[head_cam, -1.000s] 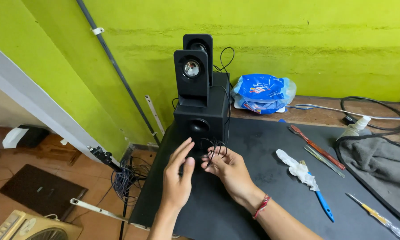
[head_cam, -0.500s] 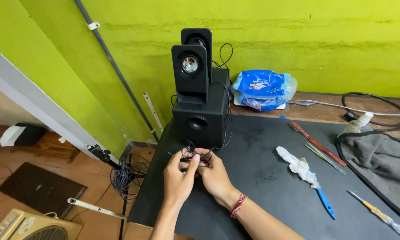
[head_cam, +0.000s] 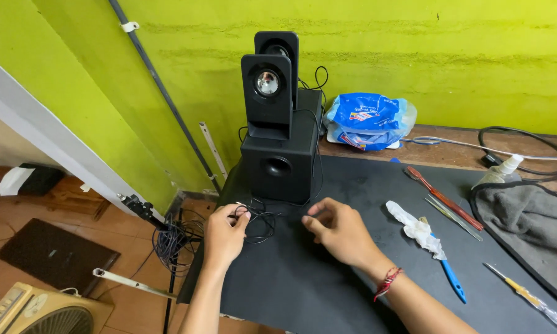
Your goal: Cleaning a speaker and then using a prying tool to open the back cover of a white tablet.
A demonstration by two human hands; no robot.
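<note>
A: Pinching the thin black wire (head_cam: 261, 224) with the left hand (head_cam: 224, 235), coils bunched at the fingers. Right hand (head_cam: 339, 232) loosely curled, fingertips near the same wire; can't tell if it grips.

B: Risk?

A: Wire runs up to the speaker stack (head_cam: 283, 145) right behind. A hard tug could likely topple the small speakers (head_cam: 268, 93) or tangle the loops.

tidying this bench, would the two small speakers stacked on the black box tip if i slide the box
Probably yes. The two small speakers are tall and narrow and stand on top of the black box, so a jerk could topple them. Thin black wires run from the box to the left hand, likely floppy and apt to snag. The box itself looks squat and stable.
</note>
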